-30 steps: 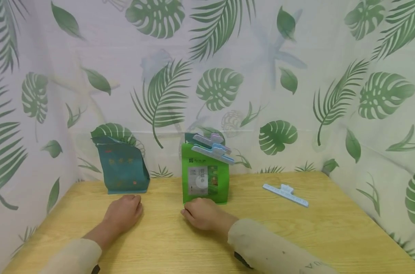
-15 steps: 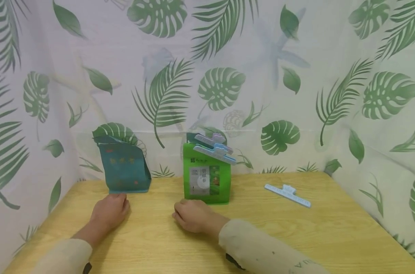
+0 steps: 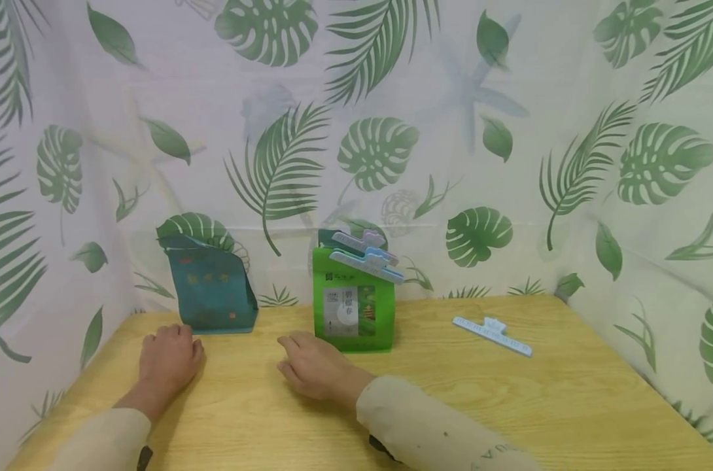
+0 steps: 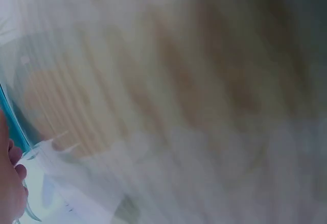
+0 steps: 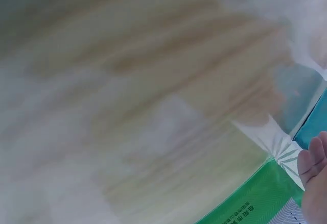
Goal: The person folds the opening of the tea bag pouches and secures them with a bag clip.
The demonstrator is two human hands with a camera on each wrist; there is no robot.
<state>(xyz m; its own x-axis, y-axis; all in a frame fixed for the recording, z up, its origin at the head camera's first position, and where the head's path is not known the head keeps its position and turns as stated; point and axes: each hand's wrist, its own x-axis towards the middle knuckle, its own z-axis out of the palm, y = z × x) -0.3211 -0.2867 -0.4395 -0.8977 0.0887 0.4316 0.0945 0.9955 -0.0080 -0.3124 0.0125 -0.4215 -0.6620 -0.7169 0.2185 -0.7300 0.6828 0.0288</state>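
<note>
My left hand [image 3: 169,358] rests on the table before a teal pouch [image 3: 212,288], which stands upright with a slanting top. Its fingers are loosely bent and hold nothing. My right hand [image 3: 315,365] lies on the table in front of a green tea pouch [image 3: 356,317], fingers relaxed and partly spread, also holding nothing. A light blue sealing clip [image 3: 365,263] sits aslant at the green pouch's top. Just behind it is a purple sealing clip [image 3: 365,245], beside a bit of teal pouch [image 3: 326,237] mostly hidden by the green one. Each wrist view catches only part of its hand at the edge.
A loose light blue sealing clip [image 3: 492,336] lies on the wooden table [image 3: 545,399] at the right. Leaf-patterned white cloth [image 3: 368,85] hangs along the back and both sides.
Both hands have slid left along the table, and the right hand's fingers have loosened from a more curled pose. The pouches and clips stay where they were.
</note>
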